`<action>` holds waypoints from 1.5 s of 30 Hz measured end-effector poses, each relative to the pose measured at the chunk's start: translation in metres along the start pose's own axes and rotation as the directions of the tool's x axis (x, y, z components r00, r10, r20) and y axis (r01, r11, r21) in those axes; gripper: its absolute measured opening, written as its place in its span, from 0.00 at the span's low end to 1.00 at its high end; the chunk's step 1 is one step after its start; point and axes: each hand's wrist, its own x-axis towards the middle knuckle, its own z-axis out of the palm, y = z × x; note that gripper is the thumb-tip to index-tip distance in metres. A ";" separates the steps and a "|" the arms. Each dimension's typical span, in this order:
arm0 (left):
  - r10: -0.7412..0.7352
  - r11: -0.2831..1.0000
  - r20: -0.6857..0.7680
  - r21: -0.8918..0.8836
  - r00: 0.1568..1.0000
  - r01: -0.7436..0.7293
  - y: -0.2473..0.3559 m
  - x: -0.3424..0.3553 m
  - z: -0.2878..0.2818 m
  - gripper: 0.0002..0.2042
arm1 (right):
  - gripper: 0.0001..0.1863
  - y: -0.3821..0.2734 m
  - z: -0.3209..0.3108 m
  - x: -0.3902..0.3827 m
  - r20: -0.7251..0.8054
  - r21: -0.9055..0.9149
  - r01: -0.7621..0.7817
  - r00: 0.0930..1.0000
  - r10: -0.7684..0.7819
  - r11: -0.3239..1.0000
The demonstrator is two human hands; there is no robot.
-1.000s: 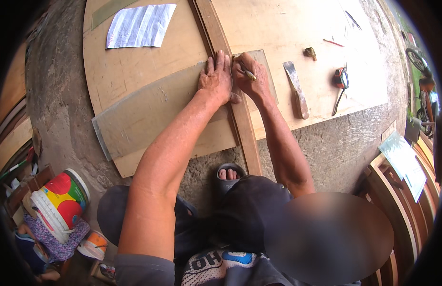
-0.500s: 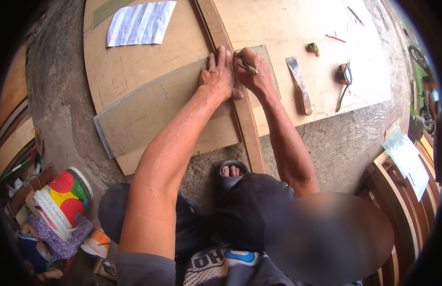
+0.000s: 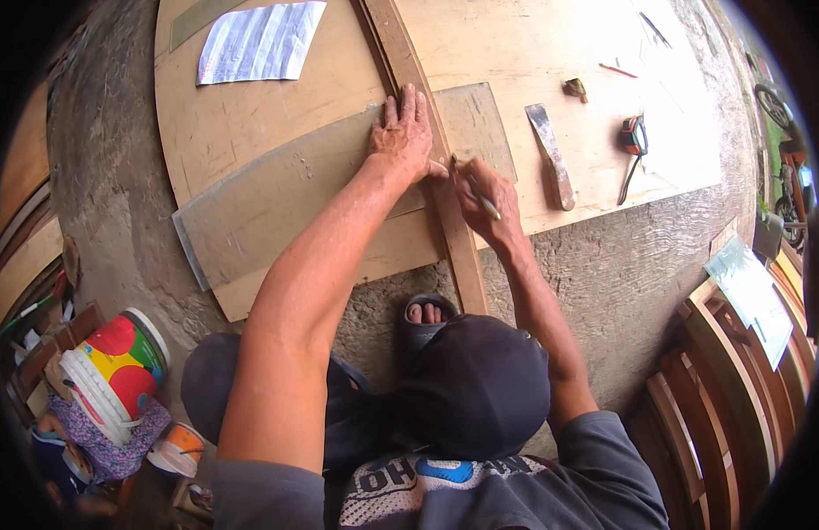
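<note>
"What matters most here?"

"The wide wooden board point(image 3: 259, 124) across the top of the frame; it should lie steady, since everything bears on it. The clear sheet point(image 3: 312, 172) rests on it, slanting from centre-left to just right of centre. I'd want that fully supported."

"And the wooden strip point(image 3: 450, 212)?"

"It runs from top centre down across the sheet. It seems to serve as the guide, so it mustn't slip."

"How do the hands help?"

"The left hand point(image 3: 400, 141), upper centre, lies flat with fingers stretched out, thumb on the strip. Even, downward weight would suit. The right hand point(image 3: 498, 190), right of centre, has its fingers curled round a pen-like tool point(image 3: 488, 207)."

"Any advice for that?"

"Hold its tip close against the strip's right edge, at one angle, with steady pressure. I can't tell whether the tip touches the sheet. The left thumb lies near that path, so mind it."
</note>
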 end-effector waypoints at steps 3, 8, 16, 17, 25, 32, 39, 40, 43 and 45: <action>-0.001 1.000 0.030 -0.009 1.000 0.001 0.002 -0.004 -0.006 0.71 | 0.07 -0.002 -0.013 -0.047 -0.007 -0.004 0.044 0.999 -0.044 0.999; -0.002 1.000 0.028 -0.013 1.000 0.002 0.003 -0.007 -0.009 0.72 | 0.07 -0.006 -0.027 -0.061 0.048 -0.001 -0.046 0.998 0.046 0.999; 0.038 0.998 -0.007 -0.058 0.999 -0.038 -0.003 -0.005 -0.005 0.73 | 0.10 -0.010 -0.023 -0.118 -0.114 -0.096 -0.118 0.988 0.107 0.988; 0.037 0.996 0.002 -0.080 0.999 -0.037 -0.003 -0.006 -0.004 0.73 | 0.19 -0.009 -0.019 -0.135 -0.119 -0.155 -0.064 0.992 0.046 0.986; -0.030 0.992 -0.015 -0.126 0.999 0.028 0.001 -0.015 -0.009 0.72 | 0.40 -0.009 -0.006 -0.190 0.019 -0.173 -0.359 0.930 0.368 0.917; 0.027 0.926 -0.272 -0.356 0.962 -0.127 -0.012 -0.003 0.015 0.49 | 0.40 0.006 -0.064 -0.193 -0.033 0.064 -0.443 0.895 0.445 0.894; -0.018 0.972 -0.265 -0.231 0.964 -0.046 -0.013 0.008 0.037 0.34 | 0.39 0.059 -0.140 -0.176 -0.174 0.047 -0.483 0.858 0.483 0.874; -0.022 0.978 -0.274 -0.203 0.962 -0.035 -0.012 0.010 0.036 0.34 | 0.37 0.069 -0.154 -0.171 -0.226 0.009 -0.438 0.875 0.428 0.899; -0.064 0.981 -0.328 -0.194 0.943 0.000 -0.010 0.014 0.031 0.32 | 0.31 0.106 -0.194 -0.148 -0.351 -0.478 -0.389 0.906 0.235 0.787; -0.080 0.975 -0.342 -0.222 0.936 0.003 -0.011 0.015 0.027 0.31 | 0.30 0.128 -0.213 -0.136 -0.325 -0.569 -0.337 0.930 0.171 0.751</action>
